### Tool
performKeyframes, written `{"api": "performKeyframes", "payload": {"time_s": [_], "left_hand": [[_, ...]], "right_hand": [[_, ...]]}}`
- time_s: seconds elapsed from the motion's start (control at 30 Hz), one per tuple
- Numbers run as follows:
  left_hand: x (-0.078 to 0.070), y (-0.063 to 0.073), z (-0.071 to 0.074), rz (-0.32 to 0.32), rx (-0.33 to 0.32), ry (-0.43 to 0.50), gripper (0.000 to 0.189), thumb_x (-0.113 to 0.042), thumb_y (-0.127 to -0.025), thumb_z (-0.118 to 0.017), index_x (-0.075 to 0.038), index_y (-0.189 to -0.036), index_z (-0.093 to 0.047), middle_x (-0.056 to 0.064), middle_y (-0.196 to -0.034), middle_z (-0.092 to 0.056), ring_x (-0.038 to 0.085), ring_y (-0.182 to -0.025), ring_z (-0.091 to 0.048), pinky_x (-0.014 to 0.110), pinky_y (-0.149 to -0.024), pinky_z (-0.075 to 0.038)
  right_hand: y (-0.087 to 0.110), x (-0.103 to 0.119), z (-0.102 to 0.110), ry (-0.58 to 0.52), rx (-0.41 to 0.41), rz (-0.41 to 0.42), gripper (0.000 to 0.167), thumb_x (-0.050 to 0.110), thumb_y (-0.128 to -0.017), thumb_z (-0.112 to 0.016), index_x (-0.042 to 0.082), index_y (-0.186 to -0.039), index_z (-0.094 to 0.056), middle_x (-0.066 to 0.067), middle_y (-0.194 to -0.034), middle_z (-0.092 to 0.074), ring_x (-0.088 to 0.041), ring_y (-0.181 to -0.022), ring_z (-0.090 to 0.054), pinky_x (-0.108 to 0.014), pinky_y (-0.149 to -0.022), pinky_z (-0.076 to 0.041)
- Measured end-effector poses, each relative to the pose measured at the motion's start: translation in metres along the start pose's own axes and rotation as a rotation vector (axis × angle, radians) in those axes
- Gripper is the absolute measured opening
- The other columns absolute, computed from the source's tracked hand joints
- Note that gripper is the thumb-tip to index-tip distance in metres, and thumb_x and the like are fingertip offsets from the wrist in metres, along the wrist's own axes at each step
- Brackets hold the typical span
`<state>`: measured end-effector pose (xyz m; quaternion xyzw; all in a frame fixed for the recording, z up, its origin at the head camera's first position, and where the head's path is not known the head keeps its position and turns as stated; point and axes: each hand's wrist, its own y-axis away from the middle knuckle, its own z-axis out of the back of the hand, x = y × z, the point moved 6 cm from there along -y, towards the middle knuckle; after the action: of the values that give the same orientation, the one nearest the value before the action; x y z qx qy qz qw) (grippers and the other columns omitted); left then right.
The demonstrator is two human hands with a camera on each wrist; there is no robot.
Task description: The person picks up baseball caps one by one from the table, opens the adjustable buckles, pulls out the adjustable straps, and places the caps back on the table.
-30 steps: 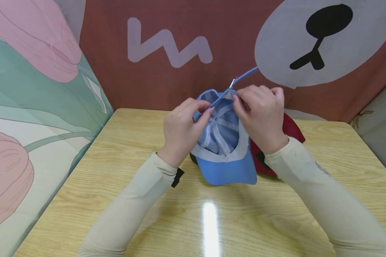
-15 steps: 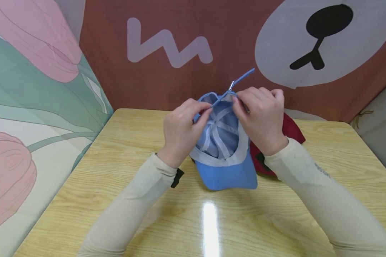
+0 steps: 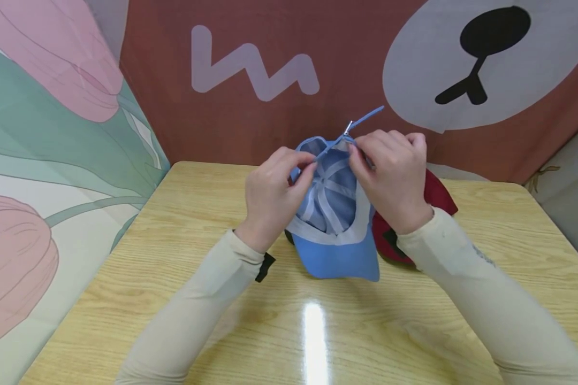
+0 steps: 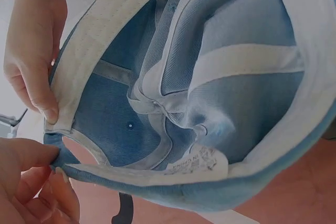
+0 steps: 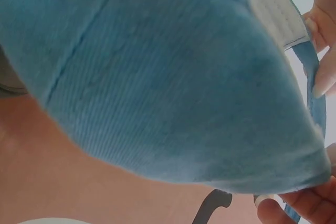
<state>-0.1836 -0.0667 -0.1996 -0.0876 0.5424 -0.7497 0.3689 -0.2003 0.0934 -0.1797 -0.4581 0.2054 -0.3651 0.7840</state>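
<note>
A light blue baseball cap (image 3: 337, 259) hangs between both hands in the head view, its inside facing me and its brim pointing down. My left hand (image 3: 274, 195) pinches the cap's narrow back strap (image 3: 328, 148) between thumb and forefinger. At the back edge beside the metal buckle (image 3: 348, 128), my right hand (image 3: 392, 179) grips the cap with thumb and fingers. Past the buckle, the strap's loose end (image 3: 370, 114) sticks out up and right. A white care label (image 4: 202, 161) shows inside the cap in the left wrist view.
Behind my right hand a dark red cap (image 3: 438, 195) lies on the wooden table (image 3: 197, 224), partly hidden. Something dark (image 3: 289, 237) peeks out left of the blue cap. A brown printed cloth (image 3: 250, 128) hangs behind the table.
The blue cap's brim has swung down, then up and slightly left. The strap's loose end has dipped a little. Both hands keep nearly the same place and hold.
</note>
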Motion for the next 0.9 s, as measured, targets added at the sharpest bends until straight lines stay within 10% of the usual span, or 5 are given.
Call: {"api": "performKeyframes", "payload": {"time_s": [0.9], "left_hand": [[-0.0008,0.0026,-0.0047,0.001,0.024,0.000,0.011,-0.011,-0.087,-0.073,-0.001,-0.092,-0.072,0.006,-0.073,-0.061,0.016,-0.058,-0.052,0.024,-0.046,-0.037]], "right_hand": [[0.0036,-0.0009,0.0010,-0.005,0.000,0.000,0.022,0.014,-0.093,-0.062,-0.006,-0.093,-0.071,-0.021,-0.087,-0.069,-0.037,-0.073,-0.062,-0.050,-0.071,-0.039]]}}
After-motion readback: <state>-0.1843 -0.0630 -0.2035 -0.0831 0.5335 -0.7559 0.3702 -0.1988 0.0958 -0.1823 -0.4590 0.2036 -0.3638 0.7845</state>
